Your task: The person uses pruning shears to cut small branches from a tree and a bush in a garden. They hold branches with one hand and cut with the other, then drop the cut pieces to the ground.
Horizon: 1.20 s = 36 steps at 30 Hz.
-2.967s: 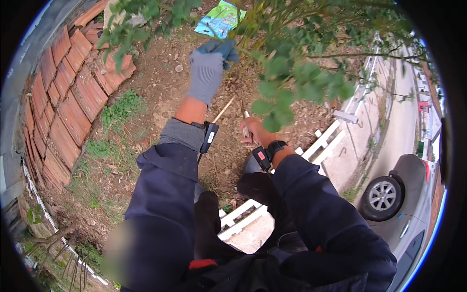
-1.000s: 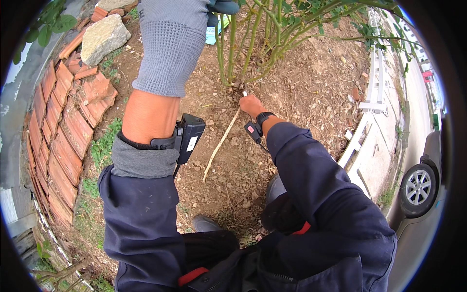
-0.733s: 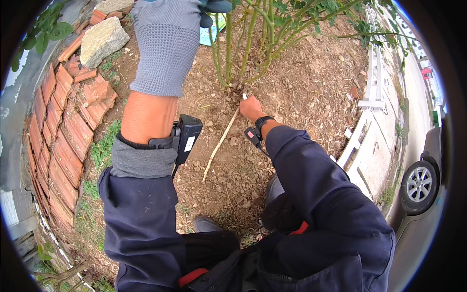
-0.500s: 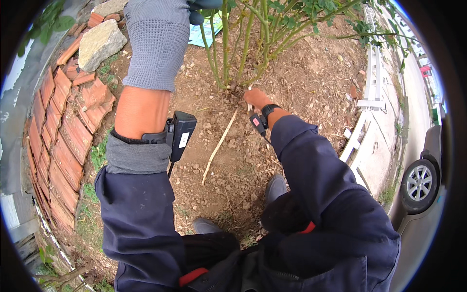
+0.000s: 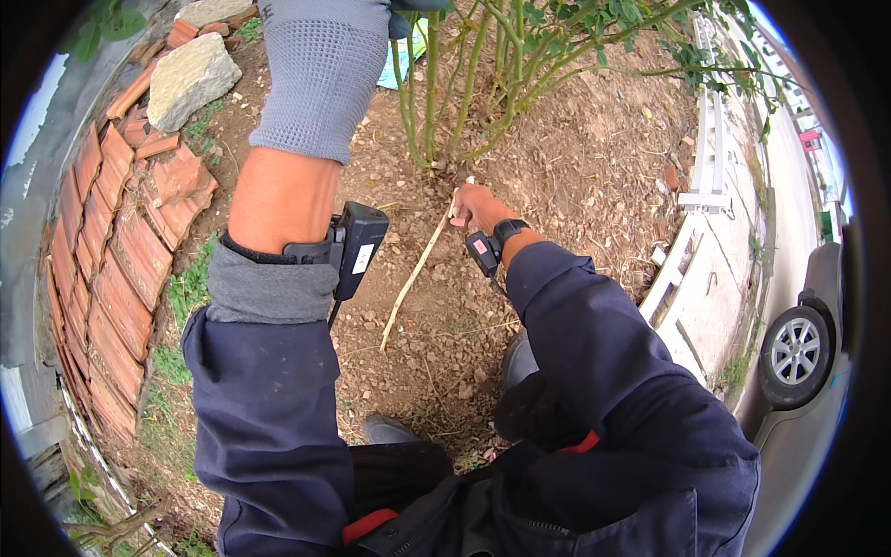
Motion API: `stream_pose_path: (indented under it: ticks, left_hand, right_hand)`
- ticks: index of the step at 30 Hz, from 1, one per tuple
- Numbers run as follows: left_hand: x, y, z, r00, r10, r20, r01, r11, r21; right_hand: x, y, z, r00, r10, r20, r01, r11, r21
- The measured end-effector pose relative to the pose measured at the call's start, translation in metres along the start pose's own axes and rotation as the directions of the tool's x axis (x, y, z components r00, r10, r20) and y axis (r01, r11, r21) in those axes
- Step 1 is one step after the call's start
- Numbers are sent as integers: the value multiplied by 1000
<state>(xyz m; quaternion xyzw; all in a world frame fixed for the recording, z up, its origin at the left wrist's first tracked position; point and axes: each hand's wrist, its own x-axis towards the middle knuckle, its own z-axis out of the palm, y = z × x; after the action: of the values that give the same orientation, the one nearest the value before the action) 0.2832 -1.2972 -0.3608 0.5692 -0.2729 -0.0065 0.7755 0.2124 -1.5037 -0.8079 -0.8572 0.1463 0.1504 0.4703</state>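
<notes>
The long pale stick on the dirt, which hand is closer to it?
Right. The right hand is at the upper end of the stick; the left hand is farther off, at the picture's top edge.

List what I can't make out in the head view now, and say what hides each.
All in the head view:
Left hand: fingers mostly cut off by the top edge; whether they hold anything is unseen.
Pale-tipped object: mostly covered by the right hand around it.
Pale stick: whether its upper end touches that hand is too small to tell.
Packet: partly behind plant stems.
Car: cut off by the picture's right rim.
</notes>
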Motion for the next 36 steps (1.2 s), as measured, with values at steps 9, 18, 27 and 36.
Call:
stream_pose_path:
  ticks: [9, 18, 27, 36]
  left_hand:
    - [-3, 3, 1, 998, -56, -28, 56, 998, 7]
    - [-4, -3, -2, 999, -42, 10, 42, 999, -17]
    - [-28, 0, -7, 996, -89, -8, 88, 994, -72]
    - [-53, 2, -1, 999, 22, -34, -21, 999, 34]
  right_hand:
    - [-26, -53, -1, 807, 556, 198, -315, 123, 941]
    - [-75, -83, 43, 897, 430, 104, -207, 198, 958]
    - [-126, -191, 50, 938, 338, 78, 24, -289, 957]
    - [-189, -311, 12, 942, 258, -213, 259, -160, 952]
